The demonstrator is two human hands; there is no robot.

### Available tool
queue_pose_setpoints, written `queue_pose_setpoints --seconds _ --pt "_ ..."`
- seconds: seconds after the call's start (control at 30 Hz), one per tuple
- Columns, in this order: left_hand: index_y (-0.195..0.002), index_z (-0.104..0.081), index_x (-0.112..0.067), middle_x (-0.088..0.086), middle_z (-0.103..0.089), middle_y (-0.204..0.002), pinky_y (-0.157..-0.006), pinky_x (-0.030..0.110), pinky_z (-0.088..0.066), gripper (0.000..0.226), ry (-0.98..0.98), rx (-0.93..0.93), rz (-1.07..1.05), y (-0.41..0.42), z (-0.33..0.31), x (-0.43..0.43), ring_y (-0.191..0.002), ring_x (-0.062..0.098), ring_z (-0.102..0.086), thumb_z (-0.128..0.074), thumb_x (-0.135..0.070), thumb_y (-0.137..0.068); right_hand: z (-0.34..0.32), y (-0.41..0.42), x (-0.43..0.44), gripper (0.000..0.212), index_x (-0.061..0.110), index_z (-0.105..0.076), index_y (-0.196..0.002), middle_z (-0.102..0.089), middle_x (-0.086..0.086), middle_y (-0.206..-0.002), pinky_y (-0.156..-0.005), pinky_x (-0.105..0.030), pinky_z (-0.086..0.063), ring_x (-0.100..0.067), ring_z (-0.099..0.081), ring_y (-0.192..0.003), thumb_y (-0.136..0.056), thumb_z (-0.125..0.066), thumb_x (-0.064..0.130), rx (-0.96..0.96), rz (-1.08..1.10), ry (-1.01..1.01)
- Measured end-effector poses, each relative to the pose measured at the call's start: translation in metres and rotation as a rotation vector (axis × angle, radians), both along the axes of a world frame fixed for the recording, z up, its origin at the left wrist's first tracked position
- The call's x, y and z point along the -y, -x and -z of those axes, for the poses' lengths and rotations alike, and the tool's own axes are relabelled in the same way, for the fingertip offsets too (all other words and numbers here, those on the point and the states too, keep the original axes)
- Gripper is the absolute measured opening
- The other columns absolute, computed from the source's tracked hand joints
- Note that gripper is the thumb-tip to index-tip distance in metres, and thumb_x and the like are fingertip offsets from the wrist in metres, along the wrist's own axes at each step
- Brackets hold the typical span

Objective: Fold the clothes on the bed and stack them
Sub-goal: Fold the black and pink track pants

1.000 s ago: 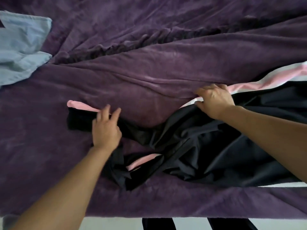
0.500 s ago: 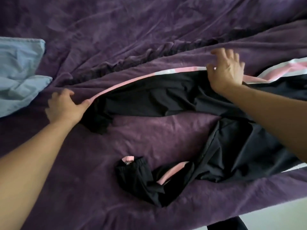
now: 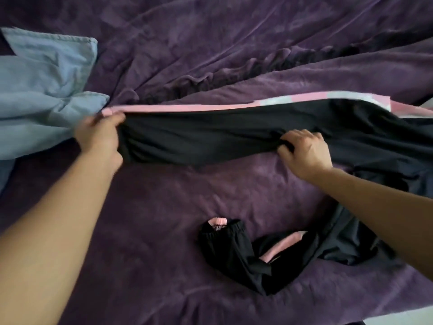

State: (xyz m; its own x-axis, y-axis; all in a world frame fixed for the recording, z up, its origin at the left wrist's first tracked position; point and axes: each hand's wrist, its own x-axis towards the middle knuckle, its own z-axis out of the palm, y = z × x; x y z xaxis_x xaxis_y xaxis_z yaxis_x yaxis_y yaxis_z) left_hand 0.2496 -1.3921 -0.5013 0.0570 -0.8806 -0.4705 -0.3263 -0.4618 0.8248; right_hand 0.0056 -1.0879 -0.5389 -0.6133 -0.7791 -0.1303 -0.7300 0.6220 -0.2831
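Black track trousers with a pink and white side stripe (image 3: pixel 210 139) lie across the purple bed. One leg is stretched out straight from left to right. My left hand (image 3: pixel 99 134) grips its cuff end at the left, right beside the blue garment. My right hand (image 3: pixel 302 151) pinches the lower edge of the same leg near the middle right. The other leg (image 3: pixel 246 249) lies crumpled nearer to me, with its pink-trimmed cuff facing left.
A light blue denim garment (image 3: pixel 46 90) lies loosely at the left edge of the bed. The purple velvet bedspread (image 3: pixel 164 219) is wrinkled, with a deep fold running across the far side. The bed's near edge shows at the bottom right.
My left hand pulled the cuff further left, up to the blue garment, which drew the leg straight. My right hand dropped from the striped upper edge to the leg's lower edge.
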Motion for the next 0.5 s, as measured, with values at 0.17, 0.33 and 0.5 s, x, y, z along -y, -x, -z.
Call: queue_pose_setpoints --seconds 0.17,0.33,0.5 --pt "-0.123 -0.054 -0.023 -0.001 -0.060 -0.116 -0.067 0.034 -0.049 0.063 -0.288 0.096 0.106 0.002 -0.003 -0.003 -0.095 0.018 -0.062 -0.072 -0.057 -0.072 -0.010 -0.032 -0.014 0.052 0.015 -0.062 -0.126 -0.062 -0.007 -0.126 -0.088 -0.045 -0.041 -0.033 -0.054 -0.116 -0.076 -0.068 0.028 -0.034 -0.183 -0.100" --pt "-0.125 -0.050 -0.010 0.011 -0.057 -0.127 -0.096 0.036 -0.047 0.058 0.019 0.365 0.124 0.003 0.041 -0.039 -0.113 0.028 -0.057 -0.076 -0.025 -0.075 0.009 -0.048 -0.001 0.032 0.019 -0.069 -0.117 -0.058 -0.005 -0.132 -0.088 -0.045 -0.038 -0.033 -0.051 -0.119 -0.085 -0.066 0.025 -0.040 -0.156 -0.137" --pt "-0.119 -0.047 -0.023 0.008 -0.059 -0.123 -0.091 0.043 -0.045 0.055 0.359 0.780 0.438 -0.033 0.033 -0.028 -0.113 0.031 -0.055 -0.075 -0.026 -0.072 0.013 -0.067 -0.003 0.027 0.019 -0.069 -0.115 -0.057 -0.001 -0.135 -0.090 -0.041 -0.036 -0.029 -0.051 -0.119 -0.091 -0.057 0.025 0.053 -0.161 -0.104"
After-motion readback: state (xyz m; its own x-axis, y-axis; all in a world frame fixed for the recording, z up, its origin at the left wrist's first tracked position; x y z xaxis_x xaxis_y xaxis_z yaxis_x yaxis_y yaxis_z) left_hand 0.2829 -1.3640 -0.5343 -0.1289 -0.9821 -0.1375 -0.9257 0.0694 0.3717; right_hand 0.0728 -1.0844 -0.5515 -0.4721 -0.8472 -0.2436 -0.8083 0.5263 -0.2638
